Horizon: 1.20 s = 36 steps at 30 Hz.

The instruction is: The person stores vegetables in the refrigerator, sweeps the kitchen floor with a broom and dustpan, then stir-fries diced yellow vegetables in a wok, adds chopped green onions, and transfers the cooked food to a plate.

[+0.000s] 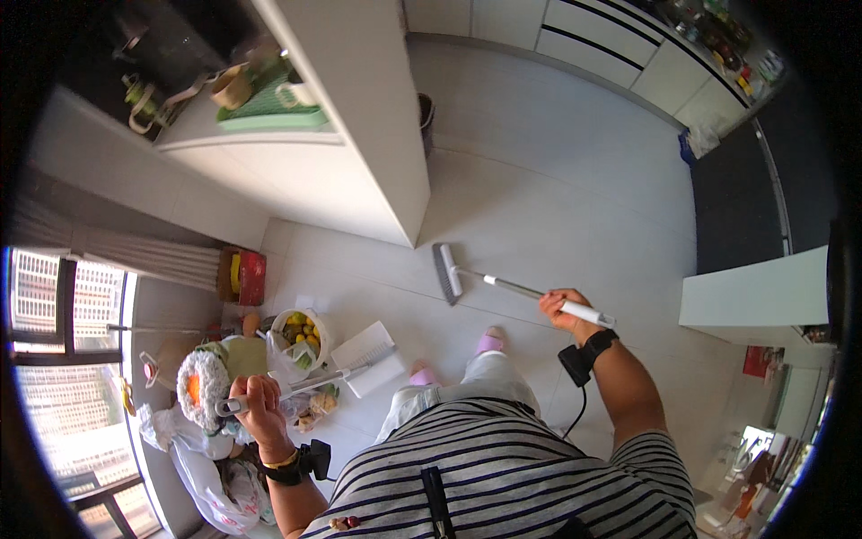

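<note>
My right hand point(568, 311) grips the white and grey handle of a broom point(515, 287). The broom's grey-bristled head point(447, 273) rests on the tiled floor, just beyond my feet and close to the corner of a white cabinet wall. On the other side, my left hand point(258, 407) is closed around the handle of a long-handled dustpan. Its white pan point(368, 359) sits at floor level, left of my pink slippers point(490, 342). I cannot make out any swept dirt on the pan.
A white bucket of yellow-green fruit point(300, 334) stands behind the dustpan. Plastic bags point(215, 482) and a red box point(252, 278) line the window side. White kitchen cabinets point(599, 44) run along the far side, with a dark-fronted unit point(739, 195) at right. A dark bin point(425, 121) stands behind the cabinet wall.
</note>
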Available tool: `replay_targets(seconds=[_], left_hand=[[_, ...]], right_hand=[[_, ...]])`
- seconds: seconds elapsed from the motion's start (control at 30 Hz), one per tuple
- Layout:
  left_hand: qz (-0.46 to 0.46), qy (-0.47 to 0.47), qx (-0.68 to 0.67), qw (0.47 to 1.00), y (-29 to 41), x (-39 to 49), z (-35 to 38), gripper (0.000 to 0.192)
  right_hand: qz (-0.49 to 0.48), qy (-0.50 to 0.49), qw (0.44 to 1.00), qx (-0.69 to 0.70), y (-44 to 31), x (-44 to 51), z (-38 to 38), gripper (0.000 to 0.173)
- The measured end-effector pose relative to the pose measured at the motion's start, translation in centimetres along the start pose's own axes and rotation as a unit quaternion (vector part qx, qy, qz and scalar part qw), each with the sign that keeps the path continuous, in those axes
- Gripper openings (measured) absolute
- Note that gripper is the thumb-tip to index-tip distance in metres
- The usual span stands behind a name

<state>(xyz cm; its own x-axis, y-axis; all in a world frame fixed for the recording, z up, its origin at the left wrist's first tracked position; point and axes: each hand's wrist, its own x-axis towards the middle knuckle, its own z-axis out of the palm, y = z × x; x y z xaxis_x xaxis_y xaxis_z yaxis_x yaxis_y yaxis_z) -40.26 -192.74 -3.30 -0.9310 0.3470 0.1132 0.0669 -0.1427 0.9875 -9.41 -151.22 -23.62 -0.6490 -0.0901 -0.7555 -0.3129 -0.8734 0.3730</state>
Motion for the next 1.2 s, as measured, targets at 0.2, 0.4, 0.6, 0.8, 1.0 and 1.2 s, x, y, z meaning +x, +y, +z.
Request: replay_targets(seconds=[0.2,0.4,0.6,0.8,1.0,1.2], left_hand=[[-0.049,-0.086,-0.038,0.994,-1.4,1.4,9.7,0.027],[-0.092,-0.256,0.087,0.958,-5.4,3.8,16.9,0.018],[-0.062,-0.321,0.091,0.941,-7.3,4.5,22.2,0.014],[-0.046,-0.311,0.075,0.946,-7.5,4.6,25.6,0.014],[-0.035,-0.297,0.0,0.954,-6.8,5.2,27.1,0.025],[-0.043,-0.282,-0.007,0.959,-7.8,7.2,29.1,0.025]], right_hand=[[-0.019,0.007,0.959,-0.283,-3.1,-6.0,-0.3,0.015],[-0.088,-0.038,0.98,-0.176,-3.3,-13.8,-4.6,0.02],[-0.126,-0.007,0.984,0.125,-1.1,-18.0,-7.8,0.016],[-0.217,-0.029,0.974,-0.049,-5.7,-13.1,-11.7,0.01],[-0.344,-0.087,0.679,-0.643,-6.1,0.2,-3.9,0.011],[-0.037,-0.139,0.987,0.067,-9.8,9.4,10.2,0.012]])
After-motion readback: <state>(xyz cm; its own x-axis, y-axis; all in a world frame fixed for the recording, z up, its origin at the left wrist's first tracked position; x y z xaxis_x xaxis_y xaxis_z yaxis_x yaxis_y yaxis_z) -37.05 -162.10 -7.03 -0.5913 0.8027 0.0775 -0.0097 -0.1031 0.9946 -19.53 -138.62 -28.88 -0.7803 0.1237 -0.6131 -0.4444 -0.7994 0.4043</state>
